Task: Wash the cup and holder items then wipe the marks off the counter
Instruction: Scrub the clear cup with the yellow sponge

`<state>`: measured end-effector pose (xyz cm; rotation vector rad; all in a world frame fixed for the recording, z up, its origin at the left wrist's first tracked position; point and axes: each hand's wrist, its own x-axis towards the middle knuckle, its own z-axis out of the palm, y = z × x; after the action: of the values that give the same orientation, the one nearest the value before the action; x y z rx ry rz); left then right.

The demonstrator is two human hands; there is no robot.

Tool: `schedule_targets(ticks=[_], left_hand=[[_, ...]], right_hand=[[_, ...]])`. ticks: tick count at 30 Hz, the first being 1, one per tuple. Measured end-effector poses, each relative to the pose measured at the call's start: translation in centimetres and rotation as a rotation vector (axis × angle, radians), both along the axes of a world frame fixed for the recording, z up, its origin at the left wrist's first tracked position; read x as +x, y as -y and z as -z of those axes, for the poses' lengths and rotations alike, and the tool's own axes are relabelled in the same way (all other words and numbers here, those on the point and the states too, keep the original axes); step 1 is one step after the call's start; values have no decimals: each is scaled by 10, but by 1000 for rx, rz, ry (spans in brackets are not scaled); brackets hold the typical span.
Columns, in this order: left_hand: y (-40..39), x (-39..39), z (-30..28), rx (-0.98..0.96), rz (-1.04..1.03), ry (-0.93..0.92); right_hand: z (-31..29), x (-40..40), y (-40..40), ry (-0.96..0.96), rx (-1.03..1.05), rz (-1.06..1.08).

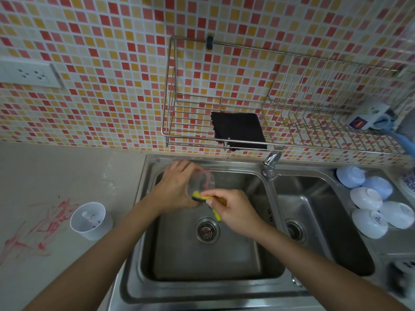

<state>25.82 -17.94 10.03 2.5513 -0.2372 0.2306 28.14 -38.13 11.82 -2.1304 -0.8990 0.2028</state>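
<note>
Over the left basin of the steel double sink (143, 254), the left hand (177, 187) is reaching in from the counter side and wrapping its fingers round a clear plastic cup (203, 181), which is lying tilted on its side with red smears showing through its wall. The right hand (235, 209) is coming across from the right, pinching a yellow sponge with a dark scouring face (198, 196) and pressing it against the cup's lower edge (part of the sponge is hiding under the fingers). On the counter (67, 171) just left of the sink, a white holder cup (91, 221) is standing upright beside red scribbled marks (45, 225); small items are lying inside it, too dim to name. A black cloth (239, 130) is lying in the wire rack (170, 97) on the tiled wall. White bowls (368, 207) are sitting upturned right of the sink, one bearing a blue mark that is too small to read. A white box with a printed label (368, 115) on the rack is equally illegible.
</note>
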Motion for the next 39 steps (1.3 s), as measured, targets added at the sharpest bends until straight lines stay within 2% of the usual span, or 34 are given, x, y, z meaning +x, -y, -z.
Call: schedule_targets(ticks=[3, 4, 5, 9, 12, 15, 17, 20, 26, 31, 33, 36, 39], left_hand=[[-2, 2, -6, 38, 6, 25], [-1, 3, -7, 28, 24, 33], [-1, 4, -9, 26, 46, 41], [3, 3, -5, 96, 104, 33], [4, 3, -3, 69, 125, 63], [2, 7, -10, 39, 159, 106], [1, 7, -11, 16, 163, 114], [2, 3, -7, 45, 155, 107], [-1, 9, -10, 15, 129, 90], [-11, 8, -7, 22, 111, 2], [-8, 8, -6, 0, 135, -4], [-7, 7, -7, -44, 146, 3], [-8, 4, -8, -101, 144, -51]], right_hand=[[7, 20, 8, 595, -291, -215], [9, 25, 10, 670, -317, -230], [11, 25, 10, 660, -319, -226], [13, 14, 3, 423, -270, -251], [6, 20, 5, 578, -382, -286], [1, 21, 7, 686, -425, -212], [6, 15, 5, 620, -390, -169], [14, 12, -1, 390, -336, -183], [4, 22, 6, 590, -329, -140], [15, 22, 15, 316, -168, -196], [14, 22, 16, 357, -198, -212], [11, 28, 20, 538, -240, -222], [13, 25, 20, 600, -273, -267]])
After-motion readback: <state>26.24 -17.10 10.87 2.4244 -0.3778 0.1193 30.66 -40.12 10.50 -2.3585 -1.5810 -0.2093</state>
